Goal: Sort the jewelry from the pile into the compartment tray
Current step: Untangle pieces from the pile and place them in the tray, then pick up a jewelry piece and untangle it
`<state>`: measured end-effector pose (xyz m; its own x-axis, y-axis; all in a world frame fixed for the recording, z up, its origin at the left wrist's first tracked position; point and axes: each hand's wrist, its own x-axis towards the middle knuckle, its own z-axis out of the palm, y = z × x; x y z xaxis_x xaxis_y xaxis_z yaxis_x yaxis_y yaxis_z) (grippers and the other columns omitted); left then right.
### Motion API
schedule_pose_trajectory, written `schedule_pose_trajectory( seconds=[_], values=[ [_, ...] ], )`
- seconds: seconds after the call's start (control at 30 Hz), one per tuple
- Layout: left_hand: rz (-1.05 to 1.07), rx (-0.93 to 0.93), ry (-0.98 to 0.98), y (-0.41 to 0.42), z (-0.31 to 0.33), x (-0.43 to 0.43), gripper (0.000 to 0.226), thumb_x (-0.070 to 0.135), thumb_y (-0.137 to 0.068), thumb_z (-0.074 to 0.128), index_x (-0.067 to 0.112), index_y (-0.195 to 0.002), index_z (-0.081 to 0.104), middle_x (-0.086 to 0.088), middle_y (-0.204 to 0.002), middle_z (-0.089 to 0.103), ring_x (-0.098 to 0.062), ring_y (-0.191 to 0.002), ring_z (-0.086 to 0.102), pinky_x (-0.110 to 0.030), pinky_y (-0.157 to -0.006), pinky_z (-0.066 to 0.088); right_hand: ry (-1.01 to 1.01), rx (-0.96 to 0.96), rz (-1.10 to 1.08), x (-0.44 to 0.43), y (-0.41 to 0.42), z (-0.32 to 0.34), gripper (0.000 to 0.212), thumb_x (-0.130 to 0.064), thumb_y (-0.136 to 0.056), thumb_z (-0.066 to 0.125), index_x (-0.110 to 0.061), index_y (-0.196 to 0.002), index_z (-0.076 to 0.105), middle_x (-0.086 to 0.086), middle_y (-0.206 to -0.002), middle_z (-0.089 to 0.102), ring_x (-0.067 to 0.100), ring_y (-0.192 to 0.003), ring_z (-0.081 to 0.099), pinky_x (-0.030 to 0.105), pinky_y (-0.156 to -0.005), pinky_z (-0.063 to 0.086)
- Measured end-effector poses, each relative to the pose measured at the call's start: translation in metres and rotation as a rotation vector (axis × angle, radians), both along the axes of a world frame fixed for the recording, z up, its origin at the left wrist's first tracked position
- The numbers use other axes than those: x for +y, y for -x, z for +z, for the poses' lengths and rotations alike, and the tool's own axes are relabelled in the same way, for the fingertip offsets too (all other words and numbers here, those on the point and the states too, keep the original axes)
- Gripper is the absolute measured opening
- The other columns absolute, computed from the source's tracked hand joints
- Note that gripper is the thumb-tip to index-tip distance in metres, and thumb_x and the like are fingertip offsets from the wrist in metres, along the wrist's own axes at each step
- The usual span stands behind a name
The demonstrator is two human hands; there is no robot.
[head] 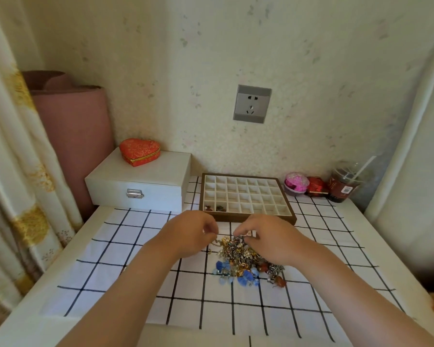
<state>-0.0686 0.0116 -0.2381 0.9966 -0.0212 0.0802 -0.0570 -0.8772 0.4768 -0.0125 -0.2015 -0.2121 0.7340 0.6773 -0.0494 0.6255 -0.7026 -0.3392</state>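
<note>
Head view: a white cloth (135, 284) with a thin black grid lies flat over the table, smooth and matte. At the far left stands a white rectangular jewelry box (145, 186), hard-sided, with a metal clasp on its front. To its right sits the compartment tray (246, 196), a shallow wooden frame with a pale lining, divided into small square cells. Its long axis runs left to right, parallel to the wall. The jewelry pile (243, 261) lies on the cloth just in front of the tray, near the middle of the table. It is a tangled heap of gold and silver metal bits, with glossy blue pieces at the near end and reddish ones at the near right. Its long axis runs roughly far to near. The left hand (191, 234) and right hand (268, 239) hover over the pile's far edge, fingers curled in, with fingertips pinching at pieces there. Exactly what each holds is too small to tell. A red heart-shaped box (139, 152), with patterned fabric and gold trim, rests on the white box. The tray's two near-left cells hold a reddish piece (208, 208) and a dark piece (220, 208).
</note>
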Motion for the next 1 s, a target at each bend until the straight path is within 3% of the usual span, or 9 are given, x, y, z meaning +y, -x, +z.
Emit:
schedule_pose_trajectory(
  seconds=[0.17, 0.27, 0.5, 0.57, 0.63, 0.77, 0.87, 0.93, 1.0],
  values=[
    [0.009, 0.028, -0.034, 0.006, -0.002, -0.004, 0.009, 0.035, -0.089, 0.068, 0.037, -0.096, 0.073, 0.022, -0.089, 0.057, 0.000, -0.081, 0.054, -0.023, -0.077, 0.046, 0.050, -0.029, 0.080, 0.016, 0.010, -0.007, 0.035, -0.020, -0.100, 0.053, -0.043, -0.124, 0.067, -0.013, -0.124, 0.053, 0.010, -0.115, 0.052, 0.033, -0.095, 0.048],
    [0.003, 0.045, -0.106, 0.003, -0.001, -0.008, 0.011, 0.037, -0.088, 0.070, 0.033, -0.096, 0.076, 0.018, -0.094, 0.058, -0.005, -0.090, 0.057, -0.026, -0.080, 0.048, 0.097, -0.076, 0.080, 0.021, 0.009, -0.008, 0.033, -0.023, -0.101, 0.051, -0.041, -0.121, 0.069, -0.009, -0.122, 0.054, 0.014, -0.116, 0.052, 0.038, -0.093, 0.050],
    [-0.042, 0.003, -0.285, -0.003, -0.004, -0.011, 0.015, 0.033, -0.095, 0.060, 0.026, -0.101, 0.072, 0.008, -0.109, 0.058, -0.011, -0.102, 0.054, -0.025, -0.080, 0.043, 0.153, -0.103, -0.040, 0.017, 0.000, -0.004, 0.028, -0.030, -0.101, 0.051, -0.039, -0.119, 0.070, -0.007, -0.123, 0.055, 0.018, -0.111, 0.058, 0.033, -0.089, 0.049],
    [-0.025, 0.030, -0.164, -0.003, -0.003, -0.011, 0.015, 0.028, -0.099, 0.055, 0.024, -0.102, 0.068, 0.007, -0.106, 0.059, -0.010, -0.098, 0.055, -0.023, -0.080, 0.044, 0.166, -0.111, -0.061, 0.016, -0.001, -0.003, 0.026, -0.033, -0.100, 0.053, -0.037, -0.120, 0.069, -0.007, -0.124, 0.055, 0.018, -0.111, 0.058, 0.034, -0.090, 0.050],
    [0.010, 0.056, 0.082, -0.003, 0.004, -0.009, 0.013, 0.026, -0.102, 0.050, 0.024, -0.099, 0.063, 0.009, -0.097, 0.061, -0.006, -0.088, 0.056, -0.020, -0.074, 0.044, 0.127, -0.092, -0.078, 0.014, -0.003, -0.002, 0.028, -0.032, -0.098, 0.056, -0.036, -0.124, 0.066, -0.008, -0.127, 0.055, 0.016, -0.114, 0.056, 0.033, -0.093, 0.048],
    [0.045, 0.033, 0.479, -0.004, 0.024, -0.008, 0.021, 0.022, -0.102, 0.047, 0.019, -0.087, 0.061, 0.008, -0.083, 0.065, -0.010, -0.077, 0.058, -0.025, -0.077, 0.046, -0.160, 0.182, -0.085, 0.020, -0.004, 0.002, 0.038, -0.032, -0.094, 0.063, -0.035, -0.132, 0.060, -0.013, -0.129, 0.060, 0.002, -0.107, 0.056, 0.027, -0.097, 0.046],
    [0.074, -0.013, 0.669, -0.003, 0.039, -0.008, 0.029, 0.021, -0.101, 0.048, 0.017, -0.074, 0.058, 0.005, -0.065, 0.056, -0.014, -0.065, 0.050, -0.030, -0.071, 0.045, -0.296, 0.356, -0.054, 0.027, -0.003, 0.011, 0.021, -0.035, -0.092, 0.069, -0.033, -0.112, 0.073, -0.017, -0.108, 0.071, -0.003, -0.100, 0.063, 0.024, -0.094, 0.049],
    [0.064, -0.038, 0.769, -0.001, 0.050, -0.007, 0.033, 0.021, -0.102, 0.045, 0.018, -0.070, 0.055, 0.000, -0.067, 0.052, -0.018, -0.068, 0.048, -0.031, -0.074, 0.045, -0.385, 0.433, -0.040, 0.029, -0.001, 0.016, 0.010, -0.031, -0.093, 0.069, -0.028, -0.098, 0.077, -0.016, -0.097, 0.075, -0.002, -0.092, 0.067, 0.024, -0.090, 0.049],
    [0.030, -0.063, 0.877, 0.001, 0.060, -0.005, 0.035, 0.023, -0.104, 0.044, 0.017, -0.070, 0.052, -0.003, -0.070, 0.050, -0.020, -0.072, 0.047, -0.030, -0.076, 0.044, -0.481, 0.480, -0.051, 0.031, -0.003, 0.019, 0.011, -0.027, -0.096, 0.064, -0.024, -0.098, 0.074, -0.012, -0.098, 0.077, 0.002, -0.091, 0.070, 0.028, -0.091, 0.050]
  ],
)
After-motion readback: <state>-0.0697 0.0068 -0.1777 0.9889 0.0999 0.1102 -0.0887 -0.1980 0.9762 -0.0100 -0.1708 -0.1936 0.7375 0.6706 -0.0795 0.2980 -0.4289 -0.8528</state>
